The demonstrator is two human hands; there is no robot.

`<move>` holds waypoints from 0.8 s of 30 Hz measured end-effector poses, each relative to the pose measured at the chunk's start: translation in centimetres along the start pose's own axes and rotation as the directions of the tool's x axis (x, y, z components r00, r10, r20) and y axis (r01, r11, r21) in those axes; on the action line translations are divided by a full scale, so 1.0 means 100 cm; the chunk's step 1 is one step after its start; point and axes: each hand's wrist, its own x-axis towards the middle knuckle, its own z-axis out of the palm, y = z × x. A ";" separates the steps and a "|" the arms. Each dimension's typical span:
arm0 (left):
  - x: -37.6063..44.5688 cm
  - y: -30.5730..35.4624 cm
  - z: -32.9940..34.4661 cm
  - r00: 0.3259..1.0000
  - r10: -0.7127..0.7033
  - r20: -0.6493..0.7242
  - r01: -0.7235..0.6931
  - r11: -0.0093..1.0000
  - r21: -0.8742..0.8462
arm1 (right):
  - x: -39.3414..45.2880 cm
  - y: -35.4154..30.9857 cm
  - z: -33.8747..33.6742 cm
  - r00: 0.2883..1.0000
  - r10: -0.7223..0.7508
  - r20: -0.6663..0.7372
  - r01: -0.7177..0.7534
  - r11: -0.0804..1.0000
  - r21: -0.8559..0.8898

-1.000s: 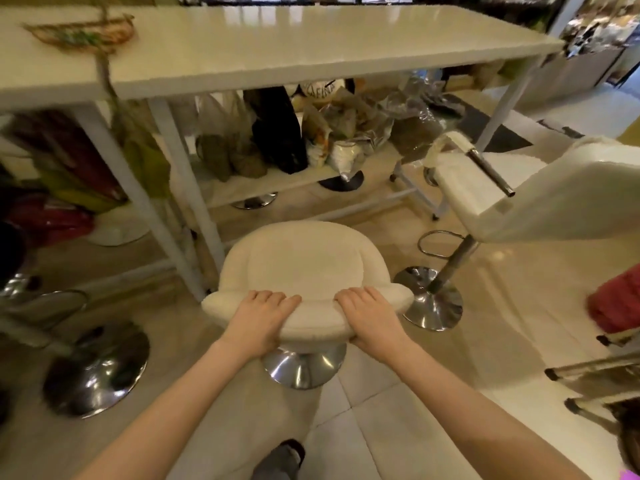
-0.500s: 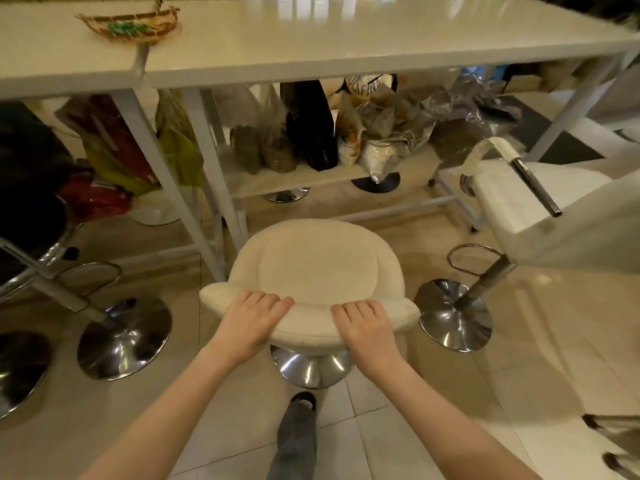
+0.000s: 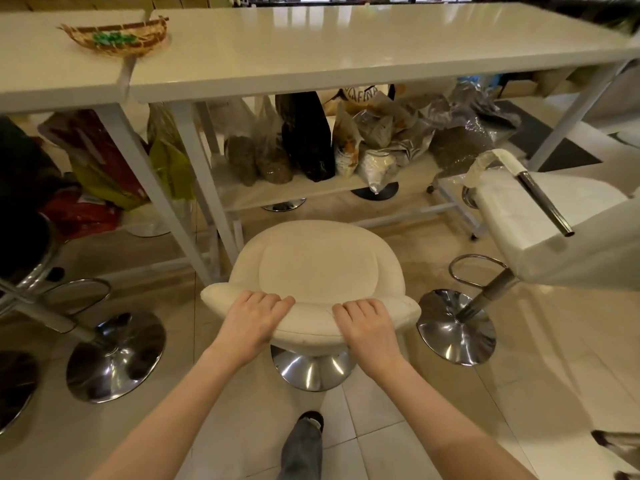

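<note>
A cream bar stool (image 3: 317, 268) with a low padded backrest stands on a chrome disc base (image 3: 311, 370), right in front of a long white table (image 3: 346, 53). My left hand (image 3: 251, 320) grips the left part of the backrest, fingers curled over its top edge. My right hand (image 3: 369, 323) grips the right part the same way. The seat faces the table, and its front edge sits near the table's white legs.
A second white stool (image 3: 554, 233) leans tilted at the right on its chrome base (image 3: 455, 325). More chrome stool bases (image 3: 116, 355) stand at the left. Several bags (image 3: 304, 133) fill the low shelf under the table. A woven basket (image 3: 116, 36) sits on the tabletop. My foot (image 3: 303, 441) is below.
The view has drawn nearer to the table, and the stool with it. Both hands keep the same hold on the backrest. My foot has stepped forward.
</note>
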 end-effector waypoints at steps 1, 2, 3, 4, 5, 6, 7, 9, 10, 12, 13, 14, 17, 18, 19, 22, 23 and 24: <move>0.005 -0.003 0.002 1.000 -0.001 0.004 0.001 1.000 -0.002 | 0.004 0.003 0.002 1.000 0.004 -0.005 -0.004 1.000 -0.001; 0.011 -0.005 0.003 1.000 -0.002 0.008 0.002 1.000 -0.005 | 0.009 0.006 0.005 1.000 0.007 -0.006 -0.007 1.000 -0.002; 0.016 -0.008 0.004 1.000 -0.002 0.010 0.002 1.000 -0.007 | 0.012 0.009 0.007 1.000 0.010 -0.007 -0.010 1.000 -0.004; 0.022 -0.010 0.006 1.000 0.000 0.012 0.001 1.000 -0.010 | 0.016 0.013 0.010 1.000 0.012 -0.011 -0.012 1.000 -0.008; 0.028 -0.013 0.007 1.000 0.002 0.012 -0.002 1.000 -0.014 | 0.020 0.017 0.014 1.000 0.014 -0.015 -0.014 1.000 -0.012; 0.034 -0.015 0.009 1.000 0.004 0.014 -0.003 1.000 -0.020 | 0.024 0.021 0.017 1.000 0.014 -0.017 -0.014 1.000 -0.015; 0.040 -0.017 0.010 1.000 0.004 0.016 -0.004 1.000 -0.026 | 0.029 0.026 0.020 1.000 0.014 -0.019 -0.015 1.000 -0.016; 0.053 -0.023 0.014 1.000 0.001 0.013 -0.001 1.000 -0.030 | 0.038 0.035 0.028 1.000 0.014 -0.026 -0.015 1.000 -0.018; 0.059 -0.025 0.016 1.000 0.000 0.013 0.000 1.000 -0.029 | 0.043 0.039 0.031 1.000 0.014 -0.026 -0.014 1.000 -0.019; 0.072 -0.030 0.020 1.000 -0.004 0.014 0.004 1.000 -0.025 | 0.052 0.050 0.038 0.999 0.016 -0.029 -0.017 1.000 -0.016; 0.078 -0.032 0.022 1.000 -0.009 0.011 0.009 1.000 -0.025 | 0.057 0.055 0.041 0.999 0.015 -0.029 -0.015 1.000 -0.016; 0.084 -0.033 0.024 1.000 -0.012 0.011 0.012 1.000 -0.029 | 0.061 0.060 0.043 1.000 0.009 -0.027 -0.009 1.000 -0.019; 0.098 -0.038 0.031 1.000 -0.008 0.014 0.009 1.000 -0.020 | 0.072 0.072 0.051 1.000 -0.013 -0.028 0.013 1.000 -0.025; 0.101 -0.040 0.032 1.000 -0.009 0.014 0.009 1.000 -0.019 | 0.076 0.076 0.053 0.999 -0.020 -0.028 0.020 0.999 -0.028; 0.105 -0.042 0.034 1.000 -0.010 0.010 0.011 1.000 -0.022 | 0.080 0.079 0.055 0.999 -0.027 -0.024 0.026 0.999 -0.031; 0.116 -0.050 0.036 1.000 -0.018 0.001 0.018 1.000 -0.024 | 0.092 0.086 0.062 0.999 -0.030 -0.017 0.029 0.999 -0.040; 0.120 -0.052 0.037 1.000 -0.017 0.002 0.017 1.000 -0.019 | 0.096 0.087 0.064 0.999 -0.027 -0.021 0.026 0.999 -0.042; 0.123 -0.055 0.037 1.000 -0.017 0.005 0.017 1.000 -0.014 | 0.100 0.089 0.066 0.999 -0.024 -0.024 0.023 0.999 -0.042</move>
